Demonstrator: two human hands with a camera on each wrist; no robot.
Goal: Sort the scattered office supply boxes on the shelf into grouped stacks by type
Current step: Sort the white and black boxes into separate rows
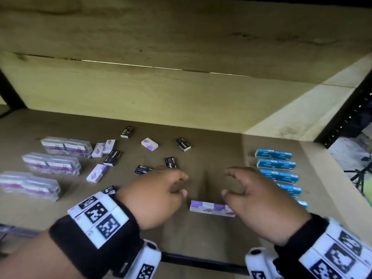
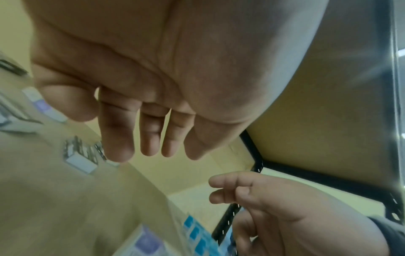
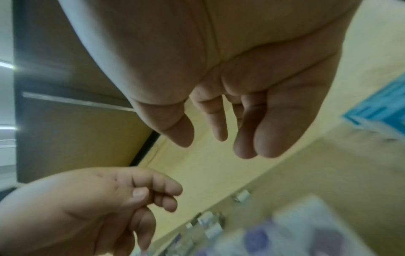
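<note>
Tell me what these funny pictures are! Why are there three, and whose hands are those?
A person wears three cameras: one on the head, one on each wrist. The head picture looks down at a brown shelf board. On it lie small black staple boxes, small white-and-purple boxes, clear-wrapped purple packs and a row of blue boxes. The left hand and right hand hover, fingers loosely curled, holding nothing. The wrist pictures look along each palm from below.
</note>
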